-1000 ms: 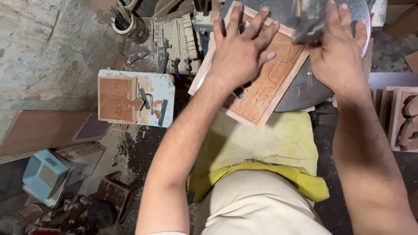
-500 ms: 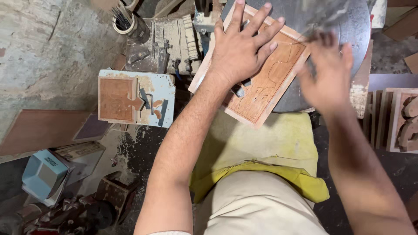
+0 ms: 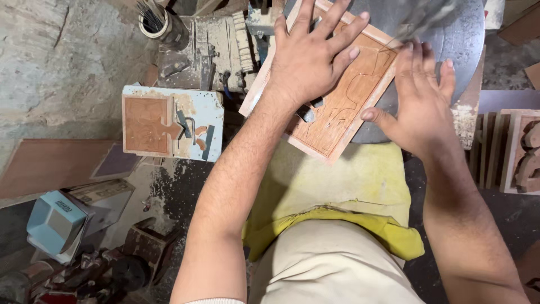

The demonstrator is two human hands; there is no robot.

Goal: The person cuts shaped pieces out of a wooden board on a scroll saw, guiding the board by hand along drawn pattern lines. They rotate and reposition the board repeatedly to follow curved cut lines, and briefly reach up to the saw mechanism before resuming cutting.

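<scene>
A flat reddish wooden panel (image 3: pixel 344 107) with cut curved lines lies tilted on a round grey metal saw table (image 3: pixel 457 39). My left hand (image 3: pixel 310 53) presses flat on the panel's upper left part, fingers spread. My right hand (image 3: pixel 421 95) rests at the panel's right edge, fingers extended, thumb touching the edge. A blurred blade part (image 3: pixel 419 22) stands just above the right fingers.
A light blue box (image 3: pixel 194 132) with a wooden panel and cut pieces on it sits at left. A can of rods (image 3: pixel 160 22) stands at top left. Stacked carved wooden pieces (image 3: pixel 520 149) are at right. A blue device (image 3: pixel 53 219) lies on the floor. Yellow cloth (image 3: pixel 337 191) covers my lap.
My right hand has come down from the top of the saw table to the panel's right edge. My left hand stays pressed on the panel, which has hardly shifted.
</scene>
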